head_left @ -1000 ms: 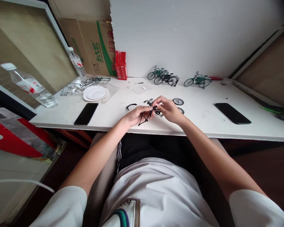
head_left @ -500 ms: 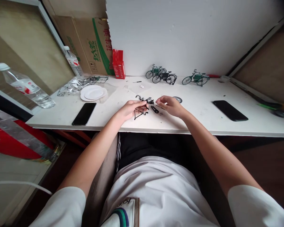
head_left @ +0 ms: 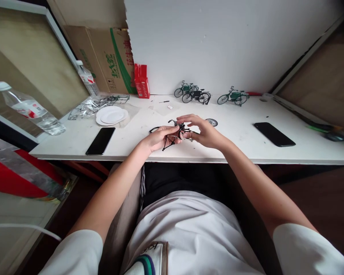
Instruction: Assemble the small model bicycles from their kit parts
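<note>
My left hand (head_left: 162,137) is closed on a small black model bicycle frame (head_left: 168,142), pinching it between thumb and fingers just above the table's front half. Thin black bars stick out below the fingers, and the handlebar end points up and away. Around the other end of the frame curls my right hand (head_left: 202,131), its thumb below and fingers above, with the frame's dark parts between them. Whether it also has a small loose part is hidden. A dark curved piece (head_left: 154,130) shows beside my left hand. Behind my right hand lies a spoked model wheel (head_left: 211,122).
Model bicycles stand at the back: a green one (head_left: 186,88), a black one (head_left: 196,96) and another green one (head_left: 233,96). Phones lie left (head_left: 100,141) and right (head_left: 274,134). White plates (head_left: 111,115), a part sprue (head_left: 103,104), a red box (head_left: 142,82) and a bottle (head_left: 31,110) are leftward.
My right hand has moved left onto the model bicycle frame. The black slotted part that lay between the hands no longer shows. The dark curved piece has come into sight beside my left hand.
</note>
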`<state>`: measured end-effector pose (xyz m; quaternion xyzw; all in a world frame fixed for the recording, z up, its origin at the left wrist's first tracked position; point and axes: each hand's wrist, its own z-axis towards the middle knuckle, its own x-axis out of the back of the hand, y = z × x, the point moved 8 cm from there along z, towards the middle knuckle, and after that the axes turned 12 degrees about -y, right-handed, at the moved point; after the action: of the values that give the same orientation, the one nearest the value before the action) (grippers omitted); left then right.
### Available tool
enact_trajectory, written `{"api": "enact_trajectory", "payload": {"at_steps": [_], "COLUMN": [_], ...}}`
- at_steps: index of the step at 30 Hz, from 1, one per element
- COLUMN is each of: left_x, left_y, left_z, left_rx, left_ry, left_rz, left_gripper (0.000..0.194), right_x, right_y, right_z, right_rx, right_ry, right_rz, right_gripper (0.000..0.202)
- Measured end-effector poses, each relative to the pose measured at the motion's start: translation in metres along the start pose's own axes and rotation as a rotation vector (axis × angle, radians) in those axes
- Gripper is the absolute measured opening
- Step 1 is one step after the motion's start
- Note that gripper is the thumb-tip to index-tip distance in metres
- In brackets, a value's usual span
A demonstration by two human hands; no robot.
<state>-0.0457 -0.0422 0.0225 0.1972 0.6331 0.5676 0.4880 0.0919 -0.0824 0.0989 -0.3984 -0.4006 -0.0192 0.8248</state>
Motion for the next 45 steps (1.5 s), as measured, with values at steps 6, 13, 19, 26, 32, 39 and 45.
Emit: {"api": "enact_trajectory", "payload": {"at_steps": [6, 13, 19, 26, 32, 39, 45], "left_x": [-0.001, -0.013, -0.013, 0.008, -0.021, -0.017, -0.005], "left_y": [-0.004, 0.0, 0.004, 0.05, 0.067, 0.053, 0.059], "left_z": [-0.002, -0.002, -0.005, -0.02, -0.024, -0.016, -0.02], "left_rx": [0.035, 0.028, 0.173, 0.073, -0.079, -0.122, -0.157], "left_ry": [0.065, 0.13, 0.068, 0.222, 0.21, 0.247, 0.279], "left_rz": [-0.02, -0.138, -0.059, 0.26, 0.598, 0.478, 0.407], "left_gripper": [0.045, 0.032, 0.053, 0.079, 0.055, 0.049, 0.049], "right_x": [0.001, 0.009, 0.011, 0.011, 0.005, 0.005, 0.024], "right_y": [-0.01, 0.003, -0.005, 0.003, 0.011, 0.01, 0.011], "right_z": [0.002, -0.004, -0.004, -0.005, -0.003, -0.001, -0.012], "right_rx": [0.025, 0.022, 0.02, -0.123, -0.208, -0.181, -0.194], "right_ry": [0.048, 0.188, 0.181, 0.18, 0.127, 0.09, 0.081], "right_rz": [0.027, -0.02, -0.079, -0.04, 0.091, 0.099, 0.016], "right_gripper": [0.042, 0.036, 0.036, 0.035, 0.038, 0.041, 0.045]}}
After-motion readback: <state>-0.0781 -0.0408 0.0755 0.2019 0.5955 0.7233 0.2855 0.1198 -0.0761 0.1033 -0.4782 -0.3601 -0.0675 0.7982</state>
